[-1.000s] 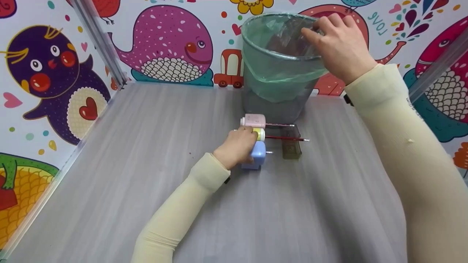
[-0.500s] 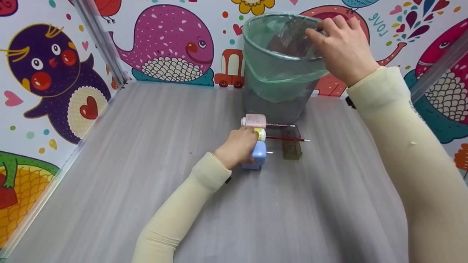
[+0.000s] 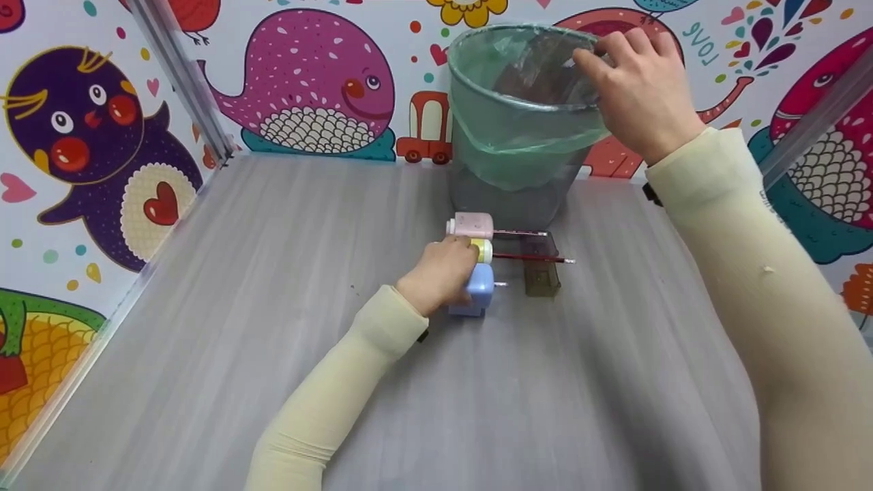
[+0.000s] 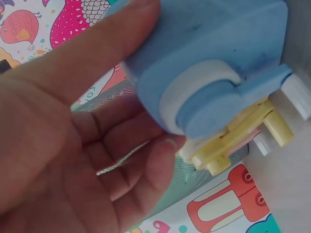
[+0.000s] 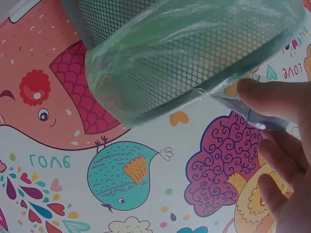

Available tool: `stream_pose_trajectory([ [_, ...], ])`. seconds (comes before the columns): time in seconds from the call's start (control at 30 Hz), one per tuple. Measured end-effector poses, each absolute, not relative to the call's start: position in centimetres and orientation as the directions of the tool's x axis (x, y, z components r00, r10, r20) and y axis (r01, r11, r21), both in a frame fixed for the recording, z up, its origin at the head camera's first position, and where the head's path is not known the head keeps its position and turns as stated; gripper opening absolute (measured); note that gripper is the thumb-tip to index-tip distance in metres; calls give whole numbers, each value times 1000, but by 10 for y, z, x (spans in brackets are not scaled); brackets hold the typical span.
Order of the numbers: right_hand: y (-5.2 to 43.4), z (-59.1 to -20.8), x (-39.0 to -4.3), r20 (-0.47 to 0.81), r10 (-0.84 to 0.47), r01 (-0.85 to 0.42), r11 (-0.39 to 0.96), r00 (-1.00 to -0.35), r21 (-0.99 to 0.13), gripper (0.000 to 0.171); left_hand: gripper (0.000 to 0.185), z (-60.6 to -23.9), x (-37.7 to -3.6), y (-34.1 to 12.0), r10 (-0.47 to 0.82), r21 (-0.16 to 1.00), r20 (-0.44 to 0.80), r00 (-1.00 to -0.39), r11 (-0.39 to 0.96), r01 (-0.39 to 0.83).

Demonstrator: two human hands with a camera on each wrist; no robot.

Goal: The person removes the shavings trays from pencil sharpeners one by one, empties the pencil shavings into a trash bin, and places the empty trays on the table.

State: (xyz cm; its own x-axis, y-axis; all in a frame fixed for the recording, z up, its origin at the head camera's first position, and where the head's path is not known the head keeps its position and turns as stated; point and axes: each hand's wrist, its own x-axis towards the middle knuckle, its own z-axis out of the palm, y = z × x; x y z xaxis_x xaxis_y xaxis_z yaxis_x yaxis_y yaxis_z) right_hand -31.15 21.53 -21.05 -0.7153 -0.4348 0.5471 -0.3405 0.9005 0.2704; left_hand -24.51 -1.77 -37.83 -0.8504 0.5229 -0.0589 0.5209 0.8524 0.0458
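Gripping the blue sharpener (image 3: 479,292) on the desk (image 3: 273,307) with curled left-hand fingers (image 4: 155,160), the person pinches a clear tray (image 3: 539,68) over the lined bin (image 3: 518,136) with right-hand fingers (image 5: 272,99), so emptying looks underway and refitting remains.

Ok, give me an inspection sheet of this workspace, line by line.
Surface: grey wood-grain table.
Job's things: blue pencil sharpener with pink and yellow sharpeners beside it; mesh bin lined with a green bag.
Clutter: two red pencils, dark clear tray.
Hands: left hand grips the blue pencil sharpener; right hand holds a clear piece at the bin rim.
Cables: nothing seen.
Surroundings: cartoon-animal walls.
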Motion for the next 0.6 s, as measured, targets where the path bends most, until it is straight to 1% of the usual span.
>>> stream_pose_trajectory([
  [0.27,217,-214,-313,567,-408,-355,911,-716,208,45,66,-378,-246,-17,518,57,-75,-852,855,515],
  [0.5,220,-216,-313,602,-399,-375,911,-692,173,49,66,-378,-246,-18,517,67,-70,-853,856,513],
  [0.6,221,-217,-312,606,-389,-373,914,-693,160,48,66,-378,-245,-19,519,72,-65,-852,854,515],
])
